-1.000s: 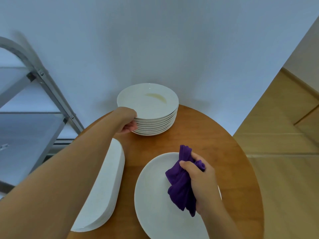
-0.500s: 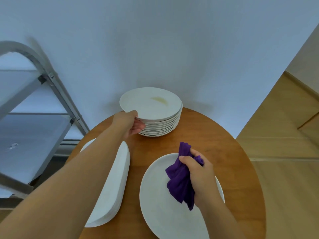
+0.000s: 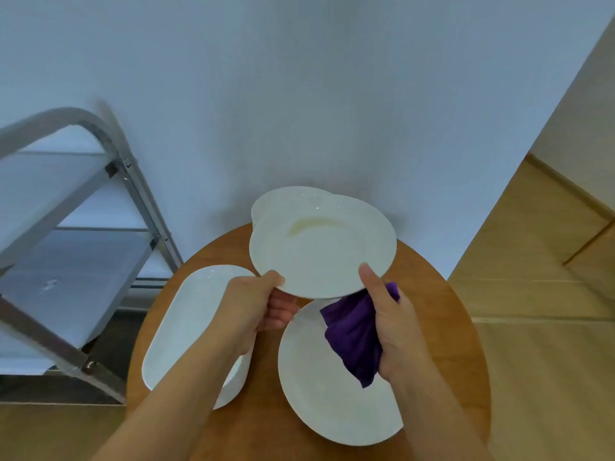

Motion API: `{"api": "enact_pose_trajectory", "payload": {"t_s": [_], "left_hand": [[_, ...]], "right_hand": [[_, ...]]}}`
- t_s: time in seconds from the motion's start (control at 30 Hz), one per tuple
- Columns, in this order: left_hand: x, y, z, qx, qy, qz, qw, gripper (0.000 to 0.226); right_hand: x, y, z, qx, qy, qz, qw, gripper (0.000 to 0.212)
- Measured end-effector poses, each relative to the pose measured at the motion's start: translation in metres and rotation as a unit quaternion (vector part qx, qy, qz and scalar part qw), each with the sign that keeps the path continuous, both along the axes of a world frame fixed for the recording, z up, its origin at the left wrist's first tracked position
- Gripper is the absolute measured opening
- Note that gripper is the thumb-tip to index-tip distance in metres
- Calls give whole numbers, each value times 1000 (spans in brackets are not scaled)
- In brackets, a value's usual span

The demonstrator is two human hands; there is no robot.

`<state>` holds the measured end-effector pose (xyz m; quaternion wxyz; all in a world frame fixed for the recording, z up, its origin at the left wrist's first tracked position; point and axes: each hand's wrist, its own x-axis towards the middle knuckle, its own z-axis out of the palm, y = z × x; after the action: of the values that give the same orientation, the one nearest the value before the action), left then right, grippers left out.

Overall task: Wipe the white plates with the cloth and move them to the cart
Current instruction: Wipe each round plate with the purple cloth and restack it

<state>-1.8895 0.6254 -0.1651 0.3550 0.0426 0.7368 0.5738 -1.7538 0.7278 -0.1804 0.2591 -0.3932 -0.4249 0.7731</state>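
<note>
Left hand (image 3: pixel 256 304): grips the near-left rim of the stained plate (image 3: pixel 322 244), thumb on top, fingers curled beneath.
Right hand (image 3: pixel 392 327): clutches the purple cloth (image 3: pixel 352 334) and pinches the same plate's near-right rim, thumb on top.
Stained plate: held above the round table (image 3: pixel 442 314), just in front of the plate stack (image 3: pixel 266 201).
Large plate (image 3: pixel 326 390): lies on the table beneath the cloth.
Oval dishes (image 3: pixel 189 324): on the table's left.
Cart (image 3: pixel 66 227): stands left of the table.

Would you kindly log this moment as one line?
left hand: grips stained plate | right hand: holds cloth, thumb on plate | stage: plate lifted, unwiped
</note>
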Motion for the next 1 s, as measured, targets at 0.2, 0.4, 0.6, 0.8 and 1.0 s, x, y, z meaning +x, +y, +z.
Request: {"api": "enact_pose_trajectory", "payload": {"t_s": [0.2,0.4,0.6,0.8,1.0], "left_hand": [[62,-65,2,-3,27,-89,996,38],[82,-124,-8,206,-173,-25,963,42],[107,-145,-15,290,-225,96,925,17],[131,-153,-29,381,-221,133,888,30],[154,-145,-28,406,-222,116,879,32]], "right_hand": [[56,-33,5,-86,-10,8,996,22],[118,-72,13,-144,-26,61,987,40],[137,-99,7,-112,-74,96,986,39],[148,-87,23,219,-41,-62,973,30],[126,-108,27,409,-206,244,855,62]]}}
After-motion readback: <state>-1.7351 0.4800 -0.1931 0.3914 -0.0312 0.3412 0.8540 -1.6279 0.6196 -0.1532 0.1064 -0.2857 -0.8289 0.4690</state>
